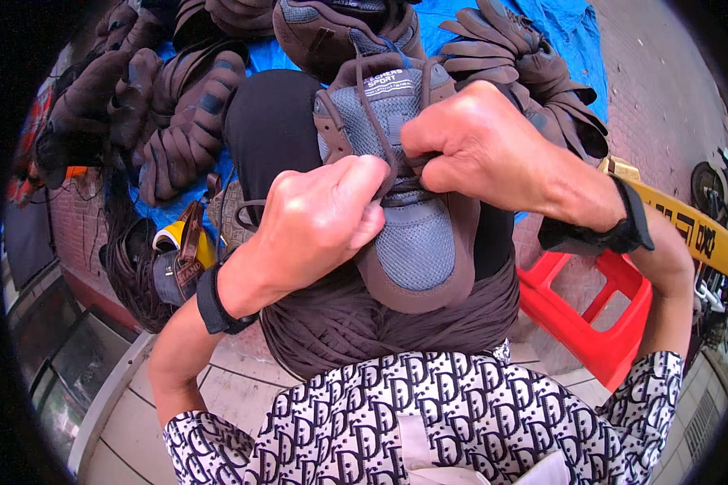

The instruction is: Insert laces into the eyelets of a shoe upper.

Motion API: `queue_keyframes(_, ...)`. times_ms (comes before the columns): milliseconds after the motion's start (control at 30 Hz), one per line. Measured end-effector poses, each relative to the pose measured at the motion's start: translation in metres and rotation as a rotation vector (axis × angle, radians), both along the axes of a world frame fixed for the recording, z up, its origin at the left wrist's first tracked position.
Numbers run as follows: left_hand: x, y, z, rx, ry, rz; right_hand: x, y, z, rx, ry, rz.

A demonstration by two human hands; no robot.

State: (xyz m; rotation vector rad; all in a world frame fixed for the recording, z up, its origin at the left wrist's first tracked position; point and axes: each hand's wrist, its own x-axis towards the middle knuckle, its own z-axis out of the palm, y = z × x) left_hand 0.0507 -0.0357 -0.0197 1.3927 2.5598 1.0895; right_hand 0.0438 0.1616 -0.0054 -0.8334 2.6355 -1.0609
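The brown and grey sneaker (404, 202) lies on the person's lap, its long axis running away from the body, toe toward the body and tongue far. Both hands sit on top, at its middle. The right hand (493, 145) is closed, fingers pinching the brown lace (372, 105) at the eyelets. The left hand (319, 222) is a fist, gripping the other lace end. Beyond the knees, more brown shoes (178, 121) lie on a blue tarp (574, 32); a red plastic stool (598, 315) stands at the right.

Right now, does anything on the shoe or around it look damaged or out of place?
Nothing stands out. The brown and grey shoe looks intact; the left hand and right hand grip its laces. More brown shoes lie on the blue sheet.
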Motion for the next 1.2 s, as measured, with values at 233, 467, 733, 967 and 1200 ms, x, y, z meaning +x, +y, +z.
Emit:
queue_keyframes(233, -0.018, -0.03, 0.011, 0.109, -0.735, 0.294, 0.01, 0.017, -0.013, -0.227, -0.101, -0.066)
queue_keyframes(467, -0.069, -0.146, 0.014, 0.899, -1.091, 0.625, -0.002, 0.068, -0.003, -0.72, -0.484, -0.357)
queue_keyframes(733, -0.09, -0.276, -0.001, 1.223, -1.164, 0.427, -0.017, 0.082, 0.001, -0.948, -0.481, -0.36)
queue_keyframes(967, -0.099, -0.383, -0.002, 1.2, -0.937, 0.753, -0.036, 0.156, -0.01, 0.13, 0.351, -0.166)
queue_keyframes(1200, -0.111, -0.33, 0.011, 0.919, -0.908, 0.828, -0.01, 0.144, -0.006, 0.669, 0.608, -0.345)
